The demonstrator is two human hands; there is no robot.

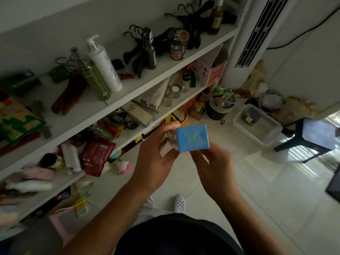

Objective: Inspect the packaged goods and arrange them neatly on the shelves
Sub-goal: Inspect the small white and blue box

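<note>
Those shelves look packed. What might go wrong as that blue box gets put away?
The left hand and right hand hold the blue box over hard floor tiles; a slip would likely drop it. The shelves are crowded, so pushing it in may topple the tall white pump bottle.

The top shelf (128, 88) keeps a bare strip along its front edge. Behind it stand a white pump bottle (104, 65), a green bottle (93, 78) and hangers (139, 52). The middle shelf (136, 134) is packed to its front edge with packets (152, 92), jars (174, 89) and an overhanging red bag (97, 153). The floor (248, 181) is open in front of the shelves, and a bin (220, 107), a tray (257, 126) and a stool (309, 133) crowd its far side.
</note>
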